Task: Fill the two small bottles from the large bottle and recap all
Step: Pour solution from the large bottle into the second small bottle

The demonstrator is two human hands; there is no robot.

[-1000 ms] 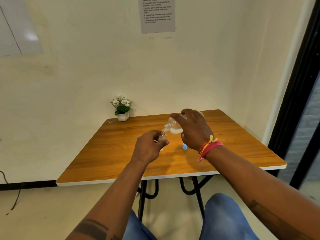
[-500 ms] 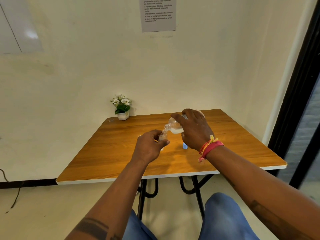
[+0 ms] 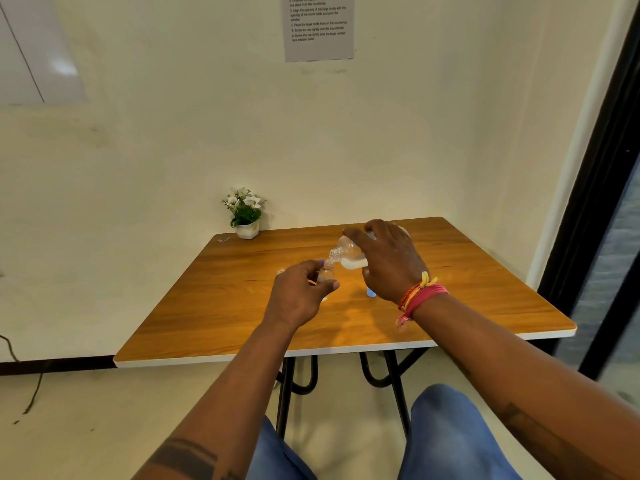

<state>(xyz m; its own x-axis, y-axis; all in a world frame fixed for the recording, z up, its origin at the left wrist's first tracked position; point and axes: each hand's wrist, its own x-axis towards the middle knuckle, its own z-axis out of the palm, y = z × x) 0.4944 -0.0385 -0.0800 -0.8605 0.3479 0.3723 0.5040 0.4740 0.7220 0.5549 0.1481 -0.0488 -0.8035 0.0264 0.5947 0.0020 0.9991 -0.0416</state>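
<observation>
Over the middle of the wooden table (image 3: 242, 317), my right hand (image 3: 391, 261) grips the large clear bottle (image 3: 348, 256), tipped to the left with white liquid pooled in its lower side. Its open mouth meets the neck of a small clear bottle (image 3: 325, 273), which my left hand (image 3: 298, 296) holds upright. A light blue cap (image 3: 371, 292) rests on the table below my right hand. Behind my left hand, something small and clear (image 3: 280, 271) and a bit of blue (image 3: 322, 261) peek out; I cannot tell what they are.
A small white pot of white flowers (image 3: 246, 216) stands at the table's far left corner against the wall. A printed sheet (image 3: 318, 27) hangs on the wall above. A dark door frame (image 3: 599, 188) rises on the right. My knees in blue jeans are below the table's near edge.
Both hands hold almost the same pose. The large bottle stays tipped at the small bottle's mouth; no clear shift shows.
</observation>
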